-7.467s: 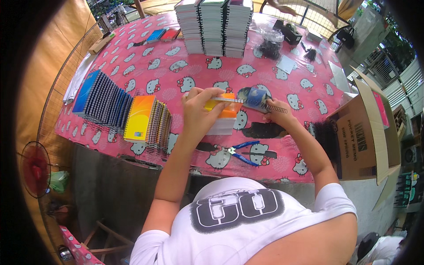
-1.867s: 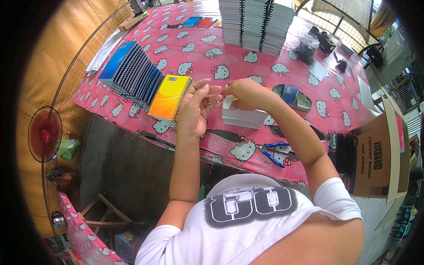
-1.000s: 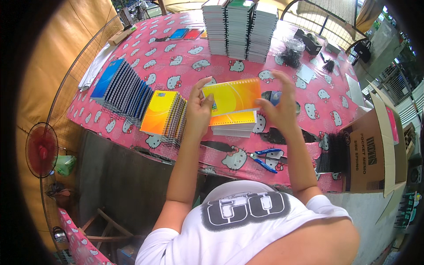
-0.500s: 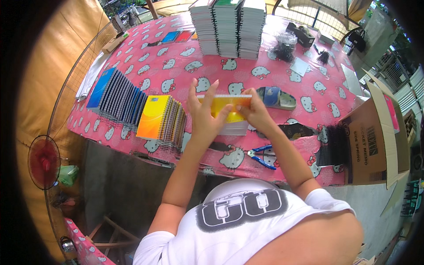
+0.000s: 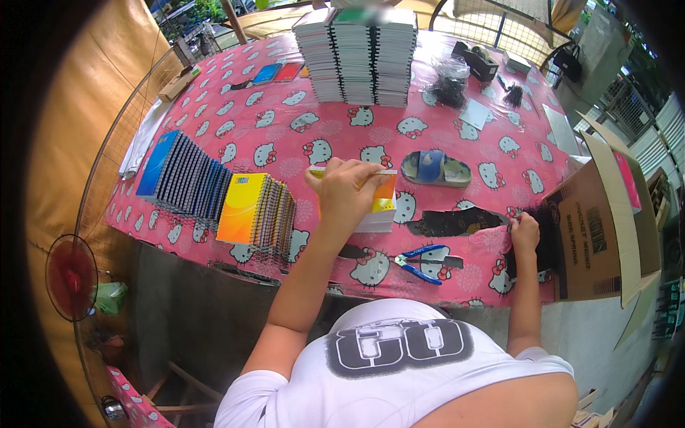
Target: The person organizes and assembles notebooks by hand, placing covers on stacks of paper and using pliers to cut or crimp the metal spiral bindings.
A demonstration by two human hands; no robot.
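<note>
My left hand is closed over the top of a small yellow-and-orange notebook, with white pages showing below its cover. To the right, my right hand has its fingers pinched together at the edge of a pile of black binding coils. Whatever those fingers grip is too small to make out. Blue-handled cutting pliers lie with their handles apart on the table, between my arms. Left of the notebook stands a row of yellow spiral notebooks.
A row of blue spiral notebooks adjoins the yellow ones. Tall stacks of bound books rise at the back. A blue slipper lies beyond the pliers. At the right edge stands an open cardboard box. A pink patterned cloth covers the table.
My right hand has let go of the notebook and moved right to the black coils. The left hand has turned over and now grips the notebook alone, slightly nearer me.
</note>
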